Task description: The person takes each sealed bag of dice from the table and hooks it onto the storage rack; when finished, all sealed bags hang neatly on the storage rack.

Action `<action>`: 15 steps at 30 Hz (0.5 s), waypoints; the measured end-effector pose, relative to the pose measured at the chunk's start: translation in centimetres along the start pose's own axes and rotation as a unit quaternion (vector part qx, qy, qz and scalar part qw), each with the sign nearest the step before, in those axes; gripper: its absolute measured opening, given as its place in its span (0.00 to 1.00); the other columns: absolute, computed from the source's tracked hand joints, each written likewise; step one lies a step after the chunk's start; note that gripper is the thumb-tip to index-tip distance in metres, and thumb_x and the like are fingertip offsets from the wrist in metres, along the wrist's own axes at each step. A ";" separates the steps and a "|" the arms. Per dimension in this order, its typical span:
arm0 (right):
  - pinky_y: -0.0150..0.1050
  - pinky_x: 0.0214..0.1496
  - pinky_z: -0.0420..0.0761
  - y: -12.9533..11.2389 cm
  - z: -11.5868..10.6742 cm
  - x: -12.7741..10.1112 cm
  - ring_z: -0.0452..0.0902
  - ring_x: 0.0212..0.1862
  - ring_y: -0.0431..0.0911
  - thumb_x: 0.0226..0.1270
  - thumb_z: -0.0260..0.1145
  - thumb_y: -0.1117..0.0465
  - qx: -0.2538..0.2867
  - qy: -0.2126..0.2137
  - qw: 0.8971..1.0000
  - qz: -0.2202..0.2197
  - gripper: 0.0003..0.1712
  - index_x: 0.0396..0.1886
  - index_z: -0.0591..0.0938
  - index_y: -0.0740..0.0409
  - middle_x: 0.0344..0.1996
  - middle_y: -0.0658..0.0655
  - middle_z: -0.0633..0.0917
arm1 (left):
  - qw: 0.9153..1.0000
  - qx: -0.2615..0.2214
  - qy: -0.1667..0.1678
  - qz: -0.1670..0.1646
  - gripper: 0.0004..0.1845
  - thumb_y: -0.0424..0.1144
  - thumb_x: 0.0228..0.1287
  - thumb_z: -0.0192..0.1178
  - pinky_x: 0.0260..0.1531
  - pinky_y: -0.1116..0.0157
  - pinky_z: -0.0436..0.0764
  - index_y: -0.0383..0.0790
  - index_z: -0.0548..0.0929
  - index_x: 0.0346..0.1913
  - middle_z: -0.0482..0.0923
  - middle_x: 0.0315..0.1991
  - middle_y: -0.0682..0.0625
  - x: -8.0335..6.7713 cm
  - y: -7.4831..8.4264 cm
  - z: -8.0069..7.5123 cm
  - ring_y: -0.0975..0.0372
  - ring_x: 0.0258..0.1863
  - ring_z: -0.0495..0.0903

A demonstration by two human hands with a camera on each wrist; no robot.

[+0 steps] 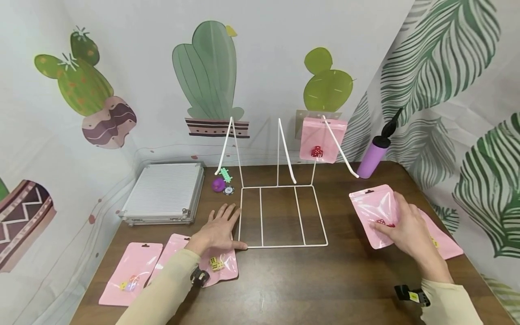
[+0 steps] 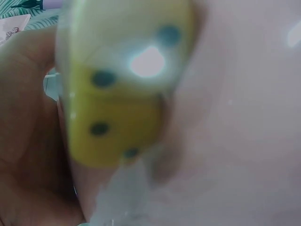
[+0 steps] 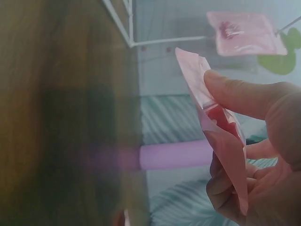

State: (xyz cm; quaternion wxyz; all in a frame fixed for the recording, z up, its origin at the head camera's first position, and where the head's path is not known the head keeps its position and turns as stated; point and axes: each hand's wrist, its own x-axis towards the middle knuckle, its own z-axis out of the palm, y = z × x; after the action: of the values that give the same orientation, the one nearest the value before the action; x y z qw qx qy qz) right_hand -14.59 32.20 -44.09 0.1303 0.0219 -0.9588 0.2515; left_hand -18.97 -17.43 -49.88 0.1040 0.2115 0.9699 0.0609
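Observation:
In the head view, my right hand [image 1: 409, 231] pinches a pink zip pouch [image 1: 371, 205] with red dice, held up above the table's right side. The right wrist view has the thumb on one face of this pouch [image 3: 218, 120] and the fingers behind it. My left hand [image 1: 217, 231] lies with fingers spread at the front left corner of a white wire rack [image 1: 284, 247], its thumb at the corner. Under that hand is a pink pouch with yellow dice [image 1: 216, 263]. Another pink pouch [image 1: 325, 126] with red dice hangs on the rack's right hook.
More pink pouches lie at left [image 1: 138, 257] and under the right forearm [image 1: 444, 243]. A silver case [image 1: 164, 189] stands back left, beside a purple ball-like item [image 1: 218, 184], a green toy [image 1: 225, 175] and a chip [image 1: 229, 190]. A purple pump [image 1: 371, 160] stands back right.

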 end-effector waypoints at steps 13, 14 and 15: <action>0.51 0.34 0.66 -4.0 -2.0 -1.4 0.68 0.41 0.63 0.44 0.81 0.50 0.012 0.042 0.999 -0.019 0.63 0.75 0.56 0.61 0.42 0.74 0.72 | 1.000 0.001 -0.001 0.000 0.65 0.80 0.41 0.59 0.69 0.35 0.51 0.43 0.52 0.77 0.47 0.77 0.40 0.0 0.0 0.1 0.42 0.76 0.46; 0.50 0.33 0.66 -4.2 -2.1 -1.5 0.68 0.40 0.63 0.44 0.82 0.49 0.012 0.043 0.999 -0.020 0.63 0.75 0.57 0.60 0.42 0.74 0.73 | 1.000 0.001 -0.001 0.000 0.65 0.80 0.41 0.59 0.69 0.35 0.50 0.43 0.52 0.77 0.47 0.77 0.40 0.0 0.0 0.1 0.42 0.76 0.46; 0.49 0.32 0.66 -4.4 -2.3 -1.6 0.68 0.40 0.62 0.43 0.82 0.49 0.014 0.046 0.999 -0.022 0.62 0.75 0.57 0.60 0.41 0.73 0.73 | 1.000 0.000 -0.001 0.000 0.65 0.80 0.41 0.59 0.69 0.35 0.50 0.43 0.52 0.77 0.47 0.77 0.40 0.0 0.0 0.0 0.42 0.76 0.46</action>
State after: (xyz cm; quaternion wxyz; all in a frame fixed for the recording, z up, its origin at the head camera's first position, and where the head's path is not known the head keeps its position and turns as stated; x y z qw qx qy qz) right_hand -12.05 29.42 -40.49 0.1792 0.0334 -0.9476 0.2623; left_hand -18.94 -17.46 -49.90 0.1053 0.2114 0.9698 0.0605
